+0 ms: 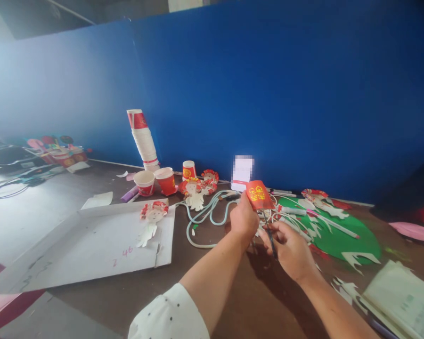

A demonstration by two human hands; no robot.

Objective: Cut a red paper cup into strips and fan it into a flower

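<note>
My left hand [245,217] is closed on a red piece of paper cup [259,195] with gold characters, held up above the table. In my right hand [289,245] is a pair of dark-handled scissors [271,242], its blades pointing up at the lower edge of the red piece. How far the blades are apart cannot be made out. Behind my hands lie a pale cable [198,230] in loops and a green round sheet [349,238] with white paper scraps and pens on it.
A leaning stack of paper cups [143,143] stands by the blue partition [268,84]. Red cups [166,181] and paper dolls [194,193] are in front of it. A white cardboard sheet [92,245] covers the left side; a booklet [403,296] lies at the right.
</note>
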